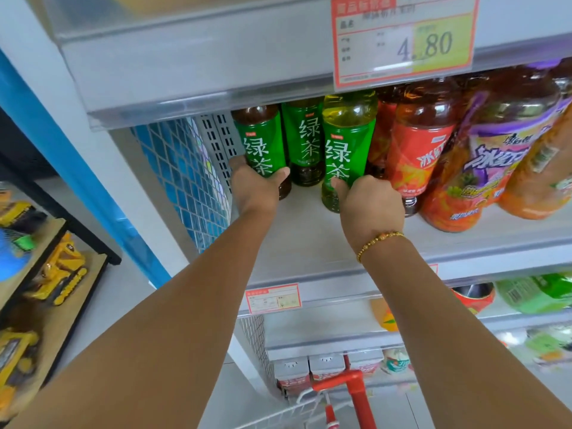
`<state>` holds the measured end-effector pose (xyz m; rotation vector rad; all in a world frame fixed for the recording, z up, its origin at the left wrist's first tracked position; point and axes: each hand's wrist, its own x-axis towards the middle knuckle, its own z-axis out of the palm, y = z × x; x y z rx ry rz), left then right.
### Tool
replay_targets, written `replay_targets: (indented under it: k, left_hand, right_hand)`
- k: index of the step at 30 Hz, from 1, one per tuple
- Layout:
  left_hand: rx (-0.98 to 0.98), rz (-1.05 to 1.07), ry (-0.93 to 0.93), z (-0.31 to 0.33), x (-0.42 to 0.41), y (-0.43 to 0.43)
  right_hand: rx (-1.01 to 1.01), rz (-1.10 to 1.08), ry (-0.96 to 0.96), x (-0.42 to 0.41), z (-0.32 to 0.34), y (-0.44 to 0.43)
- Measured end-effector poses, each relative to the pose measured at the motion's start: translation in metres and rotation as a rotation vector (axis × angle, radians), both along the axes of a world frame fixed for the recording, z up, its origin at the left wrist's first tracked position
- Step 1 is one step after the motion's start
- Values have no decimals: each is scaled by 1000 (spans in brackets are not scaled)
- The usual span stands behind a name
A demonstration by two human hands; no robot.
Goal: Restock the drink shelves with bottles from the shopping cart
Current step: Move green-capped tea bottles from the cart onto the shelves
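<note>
Three green tea bottles with green labels stand at the left end of the white shelf (pixel 309 239). My left hand (pixel 255 187) grips the leftmost green tea bottle (pixel 261 140) near its base. My right hand (pixel 368 205) grips the lighter green tea bottle (pixel 346 140) low on its label. A third green tea bottle (pixel 305 140) stands between them, further back. The shopping cart (pixel 349 394), with a red handle and white wire, shows at the bottom of the view.
Red iced tea bottles (pixel 424 150) and a larger purple-labelled bottle (pixel 501 144) crowd the shelf to the right. A price tag (pixel 402 41) hangs from the shelf above. Lower shelves hold cartons and green packs. Yellow toy diggers (pixel 62 270) sit on a wooden rack at left.
</note>
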<state>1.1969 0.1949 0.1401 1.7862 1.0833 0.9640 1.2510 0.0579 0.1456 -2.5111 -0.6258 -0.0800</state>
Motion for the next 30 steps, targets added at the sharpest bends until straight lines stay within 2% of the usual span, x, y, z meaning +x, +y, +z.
replay_targets:
  k: [5,12,18,22,26,28,30]
  left_hand:
    - [37,-78,110,-14,8,17]
    - [78,42,70,-23,20,23]
    - [60,30,16,-29,16,20]
    - [50,-8,107,-30,12,16]
    - [29,20,138,-25,2,3]
    - [133,-15,77,-25,-6,-13]
    - [157,-156,67,-22,-6,-34]
  right_hand:
    - [-8,-39,5,8,0,1]
    - [5,-62,-8,7,-8,1]
    - [-19,-80,-45,5,-18,-5]
    - [-27,-75,-80,5,-26,-7]
    - [116,-63,-62,2,-30,-13]
    - [138,-47,-80,0,-33,-14]
    - [141,-31,-86,1,-34,-13]
